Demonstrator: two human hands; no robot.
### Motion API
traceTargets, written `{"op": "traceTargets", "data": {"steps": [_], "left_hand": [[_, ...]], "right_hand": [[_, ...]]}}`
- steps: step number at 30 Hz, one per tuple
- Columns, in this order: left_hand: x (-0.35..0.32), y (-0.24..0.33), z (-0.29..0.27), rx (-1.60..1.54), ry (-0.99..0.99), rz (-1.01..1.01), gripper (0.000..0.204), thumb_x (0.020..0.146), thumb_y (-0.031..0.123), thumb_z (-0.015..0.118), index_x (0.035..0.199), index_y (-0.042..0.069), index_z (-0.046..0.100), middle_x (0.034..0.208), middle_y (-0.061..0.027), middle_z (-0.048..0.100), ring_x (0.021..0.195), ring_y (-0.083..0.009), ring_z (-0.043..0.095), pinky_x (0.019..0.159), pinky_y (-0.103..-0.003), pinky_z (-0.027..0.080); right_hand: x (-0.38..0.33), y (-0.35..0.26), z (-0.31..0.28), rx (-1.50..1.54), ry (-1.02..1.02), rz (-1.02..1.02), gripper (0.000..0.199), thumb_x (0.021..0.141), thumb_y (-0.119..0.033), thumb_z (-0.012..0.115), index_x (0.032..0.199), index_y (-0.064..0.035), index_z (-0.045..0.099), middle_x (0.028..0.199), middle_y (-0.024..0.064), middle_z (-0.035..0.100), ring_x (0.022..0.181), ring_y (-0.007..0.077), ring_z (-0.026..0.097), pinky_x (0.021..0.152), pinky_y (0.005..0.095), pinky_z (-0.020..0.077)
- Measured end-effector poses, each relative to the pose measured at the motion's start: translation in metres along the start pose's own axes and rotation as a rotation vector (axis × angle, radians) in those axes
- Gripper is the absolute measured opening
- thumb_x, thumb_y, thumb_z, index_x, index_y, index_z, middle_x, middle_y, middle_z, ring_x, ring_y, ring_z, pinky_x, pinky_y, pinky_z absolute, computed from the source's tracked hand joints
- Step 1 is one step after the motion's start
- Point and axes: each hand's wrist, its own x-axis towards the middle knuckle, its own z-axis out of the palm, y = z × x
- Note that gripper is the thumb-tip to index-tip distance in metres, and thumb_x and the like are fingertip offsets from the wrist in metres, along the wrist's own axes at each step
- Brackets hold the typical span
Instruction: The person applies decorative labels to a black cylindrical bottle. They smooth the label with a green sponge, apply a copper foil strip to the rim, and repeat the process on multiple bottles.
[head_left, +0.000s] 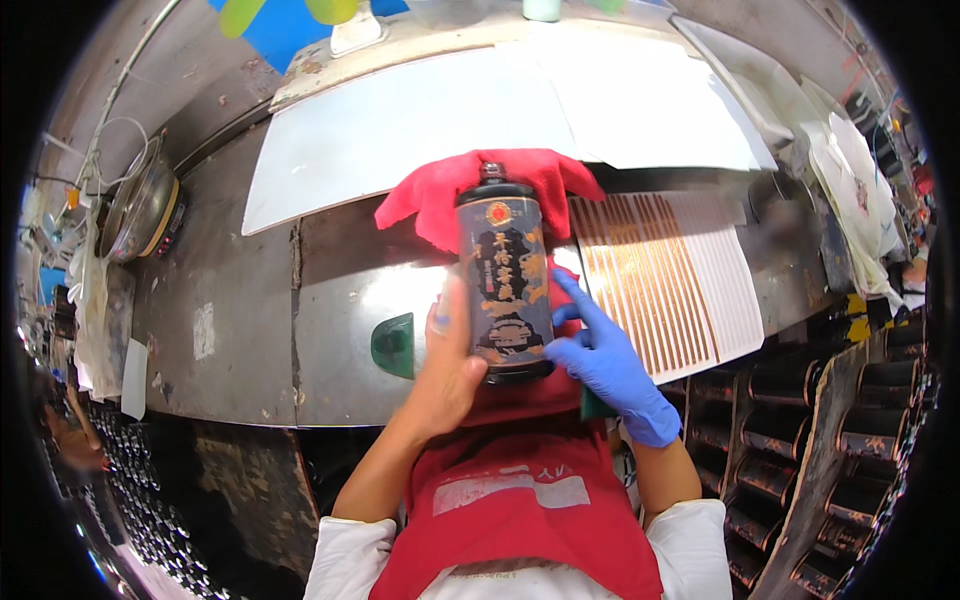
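Observation:
A dark bottle with a black neck and a grey, black and gold label is tilted in front of me, its neck pointing away. My bare left hand grips its left side, thumb near the base. My right hand, in a blue glove, is closed about the lower right side, thumb at the bottle's edge and forefinger stretched along it. Behind the bottle lies a crumpled red cloth. A green scraper-like piece rests left of my left hand. Another dark green piece shows partly below my right hand.
A white sheet with rows of gold-brown strips lies right of the bottle. Large white boards cover the table's far side. A round metal pan stands at far left. Racks of dark bottles fill the lower right.

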Motion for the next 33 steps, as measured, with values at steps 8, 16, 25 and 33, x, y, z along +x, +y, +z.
{"op": "traceTargets", "data": {"steps": [8, 16, 25, 33], "left_hand": [[-0.041, 0.003, 0.008, 0.401, -0.041, -0.007, 0.084, 0.086, 0.030, 0.055, 0.140, -0.008, 0.003, 0.144, -0.0289, 0.016, 0.134, -0.0414, 0.017, 0.107, -0.043, 0.015], [-0.036, 0.022, 0.005, 0.194, 0.186, -0.047, 0.069, 0.087, 0.031, 0.054, 0.135, -0.012, 0.026, 0.136, -0.0313, 0.031, 0.128, -0.0428, 0.031, 0.107, -0.043, 0.019], [0.033, 0.040, 0.011, -0.347, 0.084, -0.142, 0.083, 0.092, 0.054, 0.031, 0.142, 0.001, -0.009, 0.143, -0.0210, 0.024, 0.127, -0.0278, 0.036, 0.102, -0.036, 0.032], [0.061, 0.020, 0.002, -0.471, 0.108, -0.157, 0.091, 0.090, 0.054, 0.041, 0.141, 0.005, -0.017, 0.142, -0.0199, 0.024, 0.125, -0.0268, 0.036, 0.100, -0.035, 0.033]], "right_hand": [[0.009, 0.007, -0.027, 0.261, -0.239, 0.203, 0.061, 0.082, -0.013, 0.065, 0.136, -0.0073, 0.039, 0.088, -0.0013, 0.052, 0.074, 0.0059, 0.048, 0.064, 0.0192, 0.0406], [0.013, 0.014, -0.025, 0.133, -0.244, 0.076, 0.067, 0.080, -0.020, 0.068, 0.137, -0.0057, 0.036, 0.093, 0.0020, 0.054, 0.079, 0.0080, 0.048, 0.074, 0.0225, 0.0417], [0.048, -0.015, -0.022, 0.183, -0.271, 0.279, 0.057, 0.090, -0.034, 0.055, 0.133, -0.0016, 0.039, 0.100, 0.0080, 0.059, 0.080, 0.0122, 0.055, 0.073, 0.0238, 0.0455], [0.099, -0.026, -0.012, 0.360, -0.190, 0.063, 0.047, 0.093, -0.041, 0.047, 0.111, 0.0012, 0.058, 0.090, 0.0062, 0.061, 0.081, 0.0085, 0.051, 0.072, 0.0227, 0.0433]]}}
